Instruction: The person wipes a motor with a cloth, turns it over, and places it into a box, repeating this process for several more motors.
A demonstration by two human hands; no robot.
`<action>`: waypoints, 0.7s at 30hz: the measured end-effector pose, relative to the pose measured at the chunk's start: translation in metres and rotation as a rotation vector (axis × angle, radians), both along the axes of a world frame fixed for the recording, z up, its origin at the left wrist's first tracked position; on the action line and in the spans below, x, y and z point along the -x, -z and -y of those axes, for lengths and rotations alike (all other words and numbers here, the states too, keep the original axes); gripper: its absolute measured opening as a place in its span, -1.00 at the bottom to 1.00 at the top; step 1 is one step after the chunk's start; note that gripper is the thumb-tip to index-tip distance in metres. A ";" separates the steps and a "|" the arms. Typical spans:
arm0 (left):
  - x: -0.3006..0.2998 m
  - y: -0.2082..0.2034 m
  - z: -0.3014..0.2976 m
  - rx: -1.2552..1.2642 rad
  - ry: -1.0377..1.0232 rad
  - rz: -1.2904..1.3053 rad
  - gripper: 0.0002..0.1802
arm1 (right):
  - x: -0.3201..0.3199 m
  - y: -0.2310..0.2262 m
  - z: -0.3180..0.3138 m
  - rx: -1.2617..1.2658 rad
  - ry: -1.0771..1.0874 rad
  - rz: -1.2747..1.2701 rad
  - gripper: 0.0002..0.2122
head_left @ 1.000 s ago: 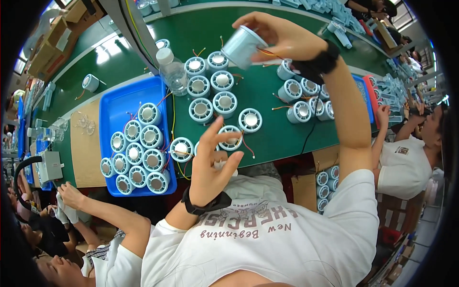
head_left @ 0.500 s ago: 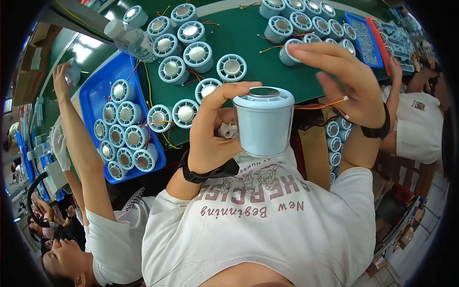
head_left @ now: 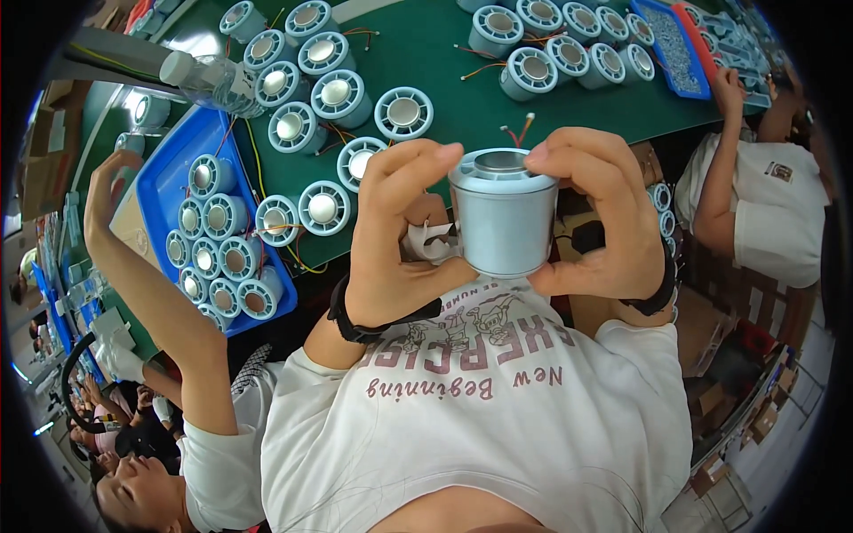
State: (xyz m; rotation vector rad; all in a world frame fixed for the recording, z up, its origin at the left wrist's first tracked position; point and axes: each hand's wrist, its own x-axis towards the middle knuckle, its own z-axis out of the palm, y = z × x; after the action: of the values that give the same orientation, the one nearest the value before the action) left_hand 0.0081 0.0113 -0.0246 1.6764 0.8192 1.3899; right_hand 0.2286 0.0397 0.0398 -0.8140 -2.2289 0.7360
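Both hands up close to cam, clamped on one pale-blue cylindrical housing (head_left: 503, 220): left hand (head_left: 391, 240) wraps its left side w/ fingertips on the top rim, right hand (head_left: 597, 213) grips the right side, thumb low, fingers over the rim. Unit is upright, held off the table above the near edge, metal disc showing in the top, red/orange wire ends (head_left: 518, 130) sticking up just behind it. Small white part (head_left: 426, 242) tucked between left palm and housing, can't tell what it is. Progress, my read: this unit is mid-handling, not set down w/ either batch yet; lots of similar units laid out, so prob many through at least one stage, can't tell which are finished. Containers: blue tray (head_left: 169, 182) at table's left edge holds approx a dozen round vented units (head_left: 222, 258) packed face-up along its near half, far half bare. Co-worker's arm (head_left: 151, 284) reaches up beside that tray. Loose units (head_left: 338, 93) w/ wires sit on green table (head_left: 444, 53) mid-left, another cluster (head_left: 569, 44) at far edge. Clear plastic bottle (head_left: 213, 78) lying far left. Far right corner: smaller blue bin (head_left: 677, 49) full of tiny bits, too small to ID.
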 end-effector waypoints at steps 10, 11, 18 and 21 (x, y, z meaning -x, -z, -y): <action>-0.005 -0.012 -0.001 -0.012 0.022 0.010 -0.01 | 0.000 0.041 -0.006 0.539 -0.236 -0.555 -0.22; -0.006 -0.012 -0.002 -0.014 0.026 0.007 -0.01 | -0.001 0.042 -0.007 0.536 -0.234 -0.559 -0.22; -0.004 -0.013 0.005 -0.055 -0.062 -0.036 -0.14 | -0.005 0.042 -0.011 0.533 -0.305 -0.336 -0.14; -0.005 -0.012 0.003 -0.093 -0.078 -0.099 -0.15 | -0.005 0.035 -0.006 0.683 -0.323 -0.495 -0.21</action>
State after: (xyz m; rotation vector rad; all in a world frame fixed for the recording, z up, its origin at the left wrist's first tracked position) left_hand 0.0127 0.0082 -0.0122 1.8142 0.8961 1.4256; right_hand 0.2341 0.0457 0.0048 -0.4823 -1.6667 1.7037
